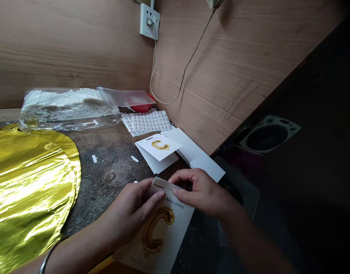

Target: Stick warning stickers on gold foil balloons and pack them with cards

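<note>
A white balloon packaging card (pixel 175 224), printed with a gold letter C and the word BALLOONS, is held up near the table's front edge. My left hand (pixel 135 207) pinches its upper left part, thumb on the printed face. On the upper right, my right hand (pixel 202 190) grips the same card between thumb and curled fingers, whose tips are partly hidden behind it. Just beyond my hands lies a folded card (pixel 160 147) with the same gold C. White blank-looking cards (pixel 202 154) lie to its right.
Shiny gold foil (pixel 34 190) covers the left of the dark table (pixel 106 160). Behind are a clear bag of white items (pixel 69 104), sticker sheets (pixel 147 122) and a red basket (pixel 142 108). A cable (pixel 182 78) hangs along the wall. Small white cut-outs (pixel 94 158) lie about.
</note>
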Demonstrator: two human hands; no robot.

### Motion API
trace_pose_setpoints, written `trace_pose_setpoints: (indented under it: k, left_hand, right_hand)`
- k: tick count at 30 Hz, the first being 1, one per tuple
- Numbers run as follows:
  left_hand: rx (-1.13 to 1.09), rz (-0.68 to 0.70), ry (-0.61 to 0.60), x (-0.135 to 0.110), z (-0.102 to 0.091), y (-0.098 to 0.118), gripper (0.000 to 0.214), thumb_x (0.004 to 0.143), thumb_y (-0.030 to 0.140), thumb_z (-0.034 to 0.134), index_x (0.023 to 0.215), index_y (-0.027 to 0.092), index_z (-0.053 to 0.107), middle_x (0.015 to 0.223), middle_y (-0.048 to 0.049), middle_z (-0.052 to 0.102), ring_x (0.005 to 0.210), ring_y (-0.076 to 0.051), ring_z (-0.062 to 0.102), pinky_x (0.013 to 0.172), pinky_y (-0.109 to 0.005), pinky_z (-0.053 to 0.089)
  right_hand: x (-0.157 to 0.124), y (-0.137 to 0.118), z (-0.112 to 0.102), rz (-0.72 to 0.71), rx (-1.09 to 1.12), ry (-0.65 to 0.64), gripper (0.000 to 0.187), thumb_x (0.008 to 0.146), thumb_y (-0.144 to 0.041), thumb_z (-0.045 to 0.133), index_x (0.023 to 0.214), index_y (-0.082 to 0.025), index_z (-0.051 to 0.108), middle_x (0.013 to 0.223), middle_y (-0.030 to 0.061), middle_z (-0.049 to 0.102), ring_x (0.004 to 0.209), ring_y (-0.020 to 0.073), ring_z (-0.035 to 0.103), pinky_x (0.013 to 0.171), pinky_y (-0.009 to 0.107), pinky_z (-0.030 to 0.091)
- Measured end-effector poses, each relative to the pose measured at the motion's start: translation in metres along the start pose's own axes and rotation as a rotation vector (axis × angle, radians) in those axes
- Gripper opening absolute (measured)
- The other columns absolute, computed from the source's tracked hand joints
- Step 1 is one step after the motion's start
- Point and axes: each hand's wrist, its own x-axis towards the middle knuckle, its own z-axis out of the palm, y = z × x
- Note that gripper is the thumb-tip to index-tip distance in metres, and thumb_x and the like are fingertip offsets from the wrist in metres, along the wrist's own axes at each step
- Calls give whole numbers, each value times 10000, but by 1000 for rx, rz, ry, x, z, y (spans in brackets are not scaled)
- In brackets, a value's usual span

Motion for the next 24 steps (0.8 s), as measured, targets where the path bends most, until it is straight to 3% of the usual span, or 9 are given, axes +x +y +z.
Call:
trace_pose_setpoints:
  k: [6,9,12,14,17,20,24]
  left_hand:
    - [134,114,12,0,0,-1,278,922,393,473,758,174,527,658,26,491,613,-115,398,543,-192,356]
    - [68,35,-14,-1,0,1,310,927,444,458,810,170,541,688,13,525,625,-122,435,543,-195,372]
    - [-19,-35,-60,-2,-1,1,353,919,498,459,851,165,558,733,-12,581,647,-140,496,552,-205,404]
    - [-74,-56,-91,-3,-2,-1,359,914,510,466,879,167,567,787,-34,626,690,-161,545,583,-218,435]
    - [-111,-62,-104,-3,-2,-3,356,913,507,476,900,167,578,813,-46,649,706,-168,568,598,-225,451]
    - [-123,-63,-96,-2,0,-3,354,906,501,496,887,161,594,781,-37,646,678,-156,560,576,-213,444]
    - [-179,-72,-93,-2,2,-3,343,889,496,532,841,164,601,748,-23,649,653,-148,566,562,-205,446]
  right_hand:
    - [2,-8,4,-68,-264,2,145,782,-92,516,822,-193,613,759,-32,606,696,112,525,602,211,385]
    - [9,0,-10,15,-76,-212,78,826,-178,550,816,-164,626,739,-20,593,660,106,518,572,201,386]
    - [16,18,-26,71,194,-420,287,905,-354,514,889,-115,672,815,35,643,727,135,576,658,240,453]
    - [19,31,-32,62,307,-472,359,913,-410,513,959,-103,694,906,69,674,821,158,611,750,276,477]
    - [19,45,-30,47,405,-486,351,830,-402,650,1052,-134,691,974,71,695,867,165,638,784,289,495]
    - [19,51,-22,65,437,-464,362,735,-419,736,958,-135,712,887,56,713,782,163,660,726,286,519]
    - [15,57,-14,101,319,-396,250,727,-361,729,829,-132,728,785,43,722,706,170,661,646,268,515]
